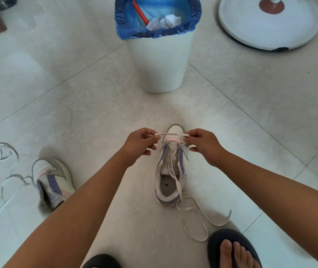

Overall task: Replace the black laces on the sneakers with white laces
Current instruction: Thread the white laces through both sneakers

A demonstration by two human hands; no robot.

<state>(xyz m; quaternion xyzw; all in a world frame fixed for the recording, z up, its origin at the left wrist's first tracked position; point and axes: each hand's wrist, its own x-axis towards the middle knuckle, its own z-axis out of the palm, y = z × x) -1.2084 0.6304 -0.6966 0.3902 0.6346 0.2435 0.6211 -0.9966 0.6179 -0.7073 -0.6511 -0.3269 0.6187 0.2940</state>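
The left hand [140, 141] is held over the toe end of a sneaker [171, 167], its thumb and fingertips pinching one end of a taut stretch of white lace [170, 134]. The right hand [202, 145] is level with it on the other side of the toe, and the other end of that stretch is pinched between its thumb and forefinger. The lace is drawn straight across between the two hands, just above the pink band at the lowest eyelets. From the eyelets beneath the hands, two strands are led back over the tongue, across the shoe's opening and past the heel, where they are looped loosely on the tiled floor [96, 113] near a foot in a dark sandal [233, 248].

Well to the left of the left hand, a second sneaker [52, 180] is lying unlaced on the floor, and another white lace [1, 178] is tangled just beside it, farther left. Beyond both hands a white bin [162, 62] lined with a blue bag is standing, crumpled paper seen inside. To the far right of it a round white fan base [268, 24] is resting on the floor.
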